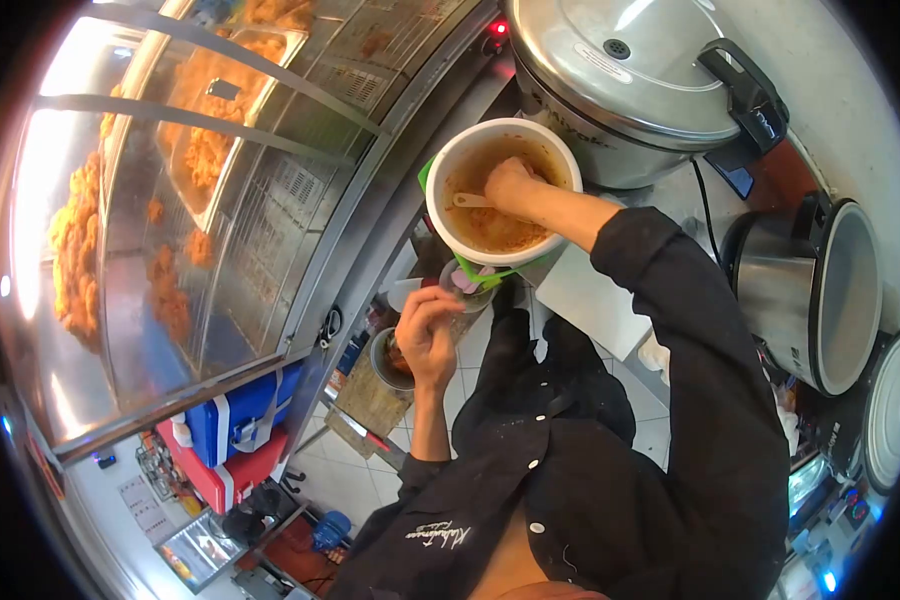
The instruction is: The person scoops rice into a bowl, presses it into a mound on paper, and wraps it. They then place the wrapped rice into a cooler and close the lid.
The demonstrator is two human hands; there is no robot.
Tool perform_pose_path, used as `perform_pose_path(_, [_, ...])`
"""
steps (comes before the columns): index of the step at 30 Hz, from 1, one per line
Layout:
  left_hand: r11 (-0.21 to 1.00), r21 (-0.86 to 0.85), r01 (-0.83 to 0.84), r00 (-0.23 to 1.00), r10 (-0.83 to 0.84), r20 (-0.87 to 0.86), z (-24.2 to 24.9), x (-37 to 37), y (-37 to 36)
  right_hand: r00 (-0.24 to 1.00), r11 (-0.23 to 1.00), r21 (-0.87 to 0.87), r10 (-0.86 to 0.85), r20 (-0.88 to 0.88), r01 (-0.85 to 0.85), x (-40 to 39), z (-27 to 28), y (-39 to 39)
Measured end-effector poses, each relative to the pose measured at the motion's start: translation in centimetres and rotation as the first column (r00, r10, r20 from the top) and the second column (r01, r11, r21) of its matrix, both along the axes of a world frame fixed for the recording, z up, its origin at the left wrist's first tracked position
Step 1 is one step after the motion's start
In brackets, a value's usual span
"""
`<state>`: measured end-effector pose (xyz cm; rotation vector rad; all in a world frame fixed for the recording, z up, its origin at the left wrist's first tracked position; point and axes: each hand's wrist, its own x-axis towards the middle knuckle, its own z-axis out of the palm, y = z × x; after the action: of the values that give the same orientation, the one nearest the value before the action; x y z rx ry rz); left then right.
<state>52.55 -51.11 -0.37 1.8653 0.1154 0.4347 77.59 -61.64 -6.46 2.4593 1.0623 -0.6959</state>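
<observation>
White tub (436, 195) of orange-brown mixture, right hand inside

The tub is round, with a thick, smooth rim, and sits between a glossy steel cooker (610, 120) and a metal-framed display case (345, 215). Its inner wall is smeared with wet orange-brown mixture (500, 238), grainy in patches. The right hand (515, 187) is down in the tub, beside a flat, pale handle (472, 201) with a rounded end; its fingertips are hidden, so I cannot tell whether they are clamped on anything. The left hand (428, 335) hangs outside the tub, below it in the view — fingers loosely bent, gripping nothing visible.

Bright green pieces (490, 275) show at the tub's edge. The right forearm crosses the rim and covers part of the mixture, while the black sleeve (670, 270) blocks some of the area behind it. Close to the tub's lower right lies a smooth white panel (588, 302); farther right stands a cylindrical metal cooker (805, 295) with a pale rim. Craggy, golden-orange food (210, 145) fills the case — metal bars cross in front of it. Near the left wrist, a round bowl (390, 362) rests by a worn wooden board (368, 400).
</observation>
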Motion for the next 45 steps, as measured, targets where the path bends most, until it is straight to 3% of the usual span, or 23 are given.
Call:
perform_pose_path(3, [0.998,-0.048,-0.043,0.999,0.045,0.024,-0.6,-0.2,1.2,0.992,0.992,0.004,0.128,-0.021,-0.128,1.0,-3.0,-0.9])
perform_pose_path(5, [0.984,-0.167,-0.058,0.998,0.057,-0.012,-0.8,-0.1,2.3,0.981,0.98,0.019,0.196,-0.003,-0.196,1.1,-3.7,-1.1])
perform_pose_path(7, [0.982,-0.176,-0.062,0.998,0.063,0.005,-0.9,0.7,3.4,0.99,0.985,0.112,0.135,-0.034,-0.13,1.0,-2.6,-1.7])
perform_pose_path(11, [0.975,-0.222,-0.016,1.0,0.018,0.01,-0.1,3.0,5.8,0.989,0.983,0.11,0.151,0.002,-0.15,0.8,2.0,-3.1])
perform_pose_path(14, [0.961,-0.274,0.044,0.999,-0.043,0.009,0.2,4.9,7.0,0.998,0.992,0.108,0.055,0.026,-0.058,0.9,3.2,-4.2])
perform_pose_path(16, [0.983,-0.159,0.087,0.993,-0.074,0.09,0.2,6.5,7.7,0.994,0.978,0.188,0.081,0.067,-0.092,1.1,1.1,-5.6])
perform_pose_path(19, [0.981,-0.119,0.157,0.983,-0.142,0.119,-0.3,7.9,8.6,0.988,0.939,0.326,0.062,0.143,-0.107,0.5,-1.2,-6.0])
perform_pose_path(20, [0.973,-0.147,0.177,0.979,-0.159,0.124,-0.4,8.3,8.6,0.975,0.95,0.273,0.096,0.201,-0.15,0.2,-1.0,-5.4])
perform_pose_path(21, [0.969,-0.147,0.2,0.974,-0.18,0.139,-0.1,8.8,8.4,0.991,0.972,0.23,0.026,0.134,-0.057,0.2,-0.5,-4.3])
perform_pose_path(23, [0.97,-0.088,0.227,0.965,-0.211,0.157,-0.6,9.6,8.7,0.992,0.996,0.082,0.019,0.122,-0.029,0.7,-1.6,-2.9])
perform_pose_path(26, [0.959,-0.063,0.275,0.952,-0.263,0.158,-0.1,10.2,8.8,0.993,0.999,0.027,-0.026,0.113,0.023,1.0,-1.5,-2.2])
perform_pose_path(28, [0.958,-0.064,0.278,0.952,-0.266,0.155,0.3,9.9,8.7,0.992,0.993,-0.077,0.099,0.077,-0.094,0.6,-0.5,-2.4])
perform_pose_path(32, [0.963,-0.076,0.259,0.956,-0.245,0.161,0.3,10.0,8.3,0.991,0.989,0.094,0.105,0.079,-0.112,0.6,0.8,-2.4])
perform_pose_path(34, [0.955,-0.193,0.224,0.972,-0.207,0.108,0.3,9.8,8.1,0.973,0.984,0.102,0.122,0.196,-0.144,-0.2,2.6,-3.0])
perform_pose_path(36, [0.939,-0.25,0.236,0.971,-0.217,0.101,0.6,9.9,7.8,0.963,0.886,0.447,-0.001,0.27,-0.124,-0.1,3.4,-4.1])
perform_pose_path(37, [0.899,-0.374,0.226,0.974,-0.221,0.059,1.4,9.9,7.1,0.962,0.882,0.45,0.013,0.273,-0.14,-0.9,5.4,-5.1])
perform_pose_path(38, [0.846,-0.492,0.204,0.974,-0.225,0.017,1.8,9.7,6.9,0.961,0.803,0.582,-0.046,0.272,-0.126,-2.1,9.0,-6.6])
perform_pose_path(41, [0.823,-0.518,0.232,0.954,-0.295,-0.042,3.1,9.6,6.5,0.991,0.567,0.824,-0.095,0.091,-0.021,-5.0,17.7,-9.0])
perform_pose_path(42, [0.801,-0.544,0.249,0.938,-0.338,-0.07,3.7,9.8,5.5,0.992,0.401,0.915,-0.089,0.086,-0.043,-5.6,18.0,-9.2])
perform_pose_path(43, [0.705,-0.635,0.315,0.913,-0.409,-0.001,3.2,10.0,5.4,0.995,0.218,0.975,-0.075,0.072,-0.054,-6.2,18.0,-9.0])
perform_pose_path(44, [0.597,-0.708,0.377,0.881,-0.466,0.076,2.7,9.9,5.6,0.997,0.205,0.977,-0.02,0.068,-0.063,-6.8,18.1,-8.6])
perform_pose_path(45, [0.509,-0.763,0.398,0.851,-0.515,0.101,2.9,9.5,5.5,0.999,0.107,0.993,-0.022,0.046,-0.043,-7.5,18.1,-8.2])
